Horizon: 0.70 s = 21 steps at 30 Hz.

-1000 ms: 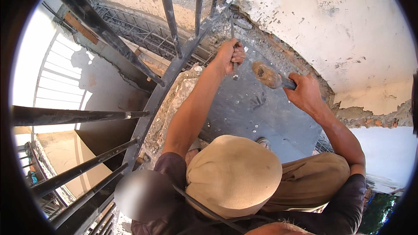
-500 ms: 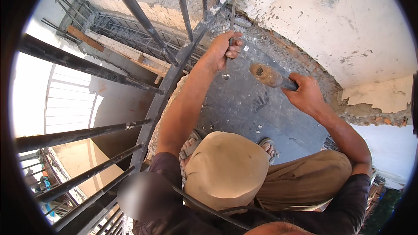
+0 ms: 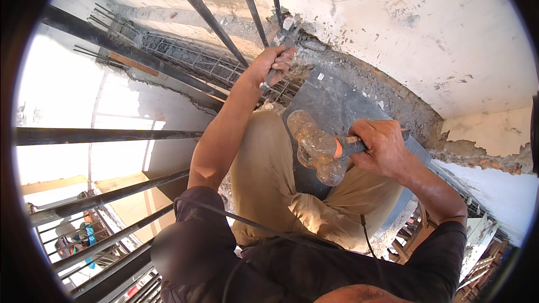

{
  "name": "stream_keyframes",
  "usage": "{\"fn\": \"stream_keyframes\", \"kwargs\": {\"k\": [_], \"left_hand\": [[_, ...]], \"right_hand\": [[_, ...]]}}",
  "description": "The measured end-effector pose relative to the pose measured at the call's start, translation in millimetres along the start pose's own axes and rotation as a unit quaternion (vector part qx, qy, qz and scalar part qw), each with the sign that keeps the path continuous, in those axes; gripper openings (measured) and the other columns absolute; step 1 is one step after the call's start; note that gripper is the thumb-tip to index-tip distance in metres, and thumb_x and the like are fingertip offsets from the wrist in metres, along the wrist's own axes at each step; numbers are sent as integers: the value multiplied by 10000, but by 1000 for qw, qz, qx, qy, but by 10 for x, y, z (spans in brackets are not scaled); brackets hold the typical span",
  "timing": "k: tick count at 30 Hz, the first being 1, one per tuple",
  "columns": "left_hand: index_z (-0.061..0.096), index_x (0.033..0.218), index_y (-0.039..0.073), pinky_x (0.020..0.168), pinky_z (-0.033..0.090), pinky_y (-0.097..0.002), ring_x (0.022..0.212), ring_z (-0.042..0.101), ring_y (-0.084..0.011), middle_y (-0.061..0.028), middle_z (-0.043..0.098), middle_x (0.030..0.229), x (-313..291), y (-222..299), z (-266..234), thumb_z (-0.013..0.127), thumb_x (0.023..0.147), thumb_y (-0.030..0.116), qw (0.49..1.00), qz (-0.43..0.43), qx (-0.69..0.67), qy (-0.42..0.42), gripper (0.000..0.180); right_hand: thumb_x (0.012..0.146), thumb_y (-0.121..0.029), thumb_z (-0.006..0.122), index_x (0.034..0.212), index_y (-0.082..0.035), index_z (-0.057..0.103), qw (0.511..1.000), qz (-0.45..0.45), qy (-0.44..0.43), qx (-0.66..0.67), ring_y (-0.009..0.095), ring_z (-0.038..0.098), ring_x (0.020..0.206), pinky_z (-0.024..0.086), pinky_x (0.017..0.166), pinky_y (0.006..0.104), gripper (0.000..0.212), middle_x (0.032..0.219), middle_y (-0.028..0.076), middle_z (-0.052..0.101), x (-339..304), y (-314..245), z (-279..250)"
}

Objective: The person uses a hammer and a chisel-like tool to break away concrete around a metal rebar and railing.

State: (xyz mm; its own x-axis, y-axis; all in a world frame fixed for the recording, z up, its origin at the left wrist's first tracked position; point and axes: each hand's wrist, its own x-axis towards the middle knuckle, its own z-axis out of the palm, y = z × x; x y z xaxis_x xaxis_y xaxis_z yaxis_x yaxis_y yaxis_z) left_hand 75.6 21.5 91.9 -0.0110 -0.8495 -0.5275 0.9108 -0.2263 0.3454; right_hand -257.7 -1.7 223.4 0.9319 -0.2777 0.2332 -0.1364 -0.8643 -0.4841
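Note:
My left hand is closed around a steel chisel. The chisel's rounded struck end sticks out below my fist, and its far end reaches broken concrete at the foot of the wall, beside a metal railing. My right hand grips the dark handle of a heavy hammer. The hammer's dusty head is smeared by motion and hangs above my bent legs, to the lower right of the chisel and apart from it.
A dark grey board lies under and ahead of me. Rubble runs along the chipped foot of the wall. Black railing bars stand close on my left. Beyond them, a rebar cage lies in a broken channel.
My left hand with the chisel has shifted slightly left and up, and the chisel now tilts more. The hammer has come lower and nearer to me. My legs are now folded differently.

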Motion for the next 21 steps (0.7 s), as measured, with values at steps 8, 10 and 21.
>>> {"fn": "stream_keyframes", "kwargs": {"k": [8,10,21], "left_hand": [[418,1346,42,357,296,-184,467,326,-43,36,430,684,207,-439,53,392,1066,259,996,27,-86,20,355],[406,1369,49,359,302,-194,467,328,-45,39,414,668,184,-524,-60,383,1069,253,994,25,-108,-11,363],[395,1392,30,374,296,-201,472,292,-40,54,359,654,342,-538,-223,393,1068,225,990,58,-116,-49,378]], "right_hand": [[732,-186,750,748,-82,514,999,-22,22,9,291,559,534,408,468,413,259,635,65,551,148,-489,125],[775,-205,743,732,-85,501,997,-74,14,-20,286,558,525,402,464,415,273,628,69,550,233,-545,77],[770,-192,724,817,-101,565,953,-109,-163,-230,238,637,569,491,487,369,189,659,41,610,590,-103,278]]}}
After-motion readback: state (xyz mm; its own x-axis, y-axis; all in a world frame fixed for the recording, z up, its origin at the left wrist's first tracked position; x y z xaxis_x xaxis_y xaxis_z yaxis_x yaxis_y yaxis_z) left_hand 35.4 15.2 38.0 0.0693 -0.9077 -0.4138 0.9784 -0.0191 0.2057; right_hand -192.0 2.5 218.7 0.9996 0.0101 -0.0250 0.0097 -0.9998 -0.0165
